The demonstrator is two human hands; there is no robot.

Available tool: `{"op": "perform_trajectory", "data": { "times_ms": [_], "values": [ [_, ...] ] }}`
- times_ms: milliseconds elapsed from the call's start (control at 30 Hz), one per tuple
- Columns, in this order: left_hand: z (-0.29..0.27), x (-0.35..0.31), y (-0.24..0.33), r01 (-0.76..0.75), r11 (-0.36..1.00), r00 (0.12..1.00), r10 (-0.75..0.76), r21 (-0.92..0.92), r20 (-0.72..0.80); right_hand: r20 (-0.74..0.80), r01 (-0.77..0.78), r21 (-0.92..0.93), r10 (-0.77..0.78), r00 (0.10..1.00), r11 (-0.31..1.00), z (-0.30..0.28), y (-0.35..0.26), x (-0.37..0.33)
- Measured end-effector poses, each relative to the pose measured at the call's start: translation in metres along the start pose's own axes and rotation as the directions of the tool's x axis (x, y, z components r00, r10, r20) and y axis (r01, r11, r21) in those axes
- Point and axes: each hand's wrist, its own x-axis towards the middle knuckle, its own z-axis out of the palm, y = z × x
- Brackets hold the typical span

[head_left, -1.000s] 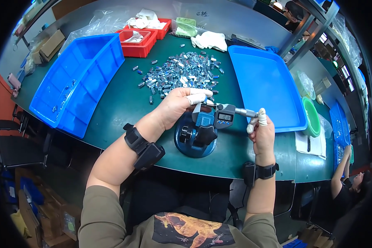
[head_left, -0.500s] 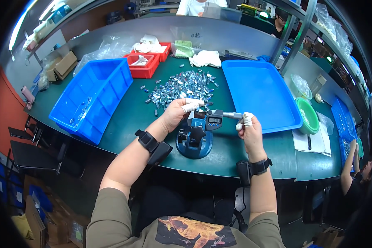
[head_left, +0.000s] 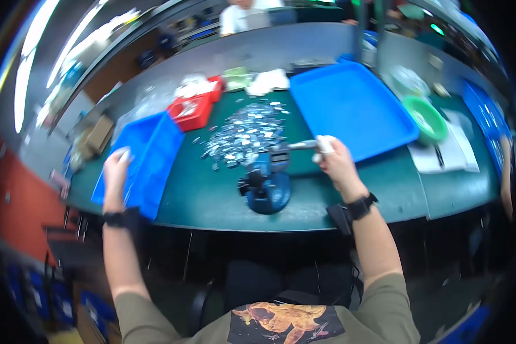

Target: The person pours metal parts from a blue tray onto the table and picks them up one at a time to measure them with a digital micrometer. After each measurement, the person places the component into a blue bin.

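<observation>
One blue-based micrometer (head_left: 281, 156), held horiz. by right hand (head_left: 337, 163).

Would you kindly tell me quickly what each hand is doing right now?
Left hand: over the blue bin; what it holds cannot be told.
Right hand: closed on the micrometer thimble.

Light: bright overhead strips glare upper left.
Sharpness: motion blur throughout.
Edges: fisheye bending, dark vignette corners.
</observation>
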Motion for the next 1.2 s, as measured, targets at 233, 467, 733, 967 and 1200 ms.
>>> {"op": "perform_trajectory", "data": {
  "times_ms": [233, 467, 733, 967, 1200],
  "values": [
    [0.05, -0.059, 0.05, -0.297, 0.918, 0.954, 0.298, 0.264, 0.038, 0.08, 0.013, 0.008, -0.014, 0.997, 1.0, 0.011, 0.005, 0.01],
    [0.176, -0.042, 0.003, -0.085, 0.98, 0.949, 0.024, 0.181, 0.315, 0.074, -0.004, 0.032, 0.002, 0.997, 0.999, 0.005, 0.004, -0.002],
    [0.188, -0.049, -0.003, 0.021, 0.971, 0.952, -0.092, 0.237, 0.292, 0.064, -0.021, 0.013, 0.02, 0.998, 1.0, -0.002, 0.002, -0.008],
    [0.189, -0.054, 0.035, 0.063, 0.94, 0.968, 0.024, -0.336, 0.249, 0.074, -0.033, 0.023, 0.031, 0.997, 0.999, 0.01, -0.001, 0.004],
    [0.227, -0.077, 0.104, 0.394, 0.691, 0.809, 0.053, -0.606, 0.586, 0.045, -0.054, 0.041, 0.052, 0.998, 0.998, 0.004, -0.001, 0.002]
  ]
}}
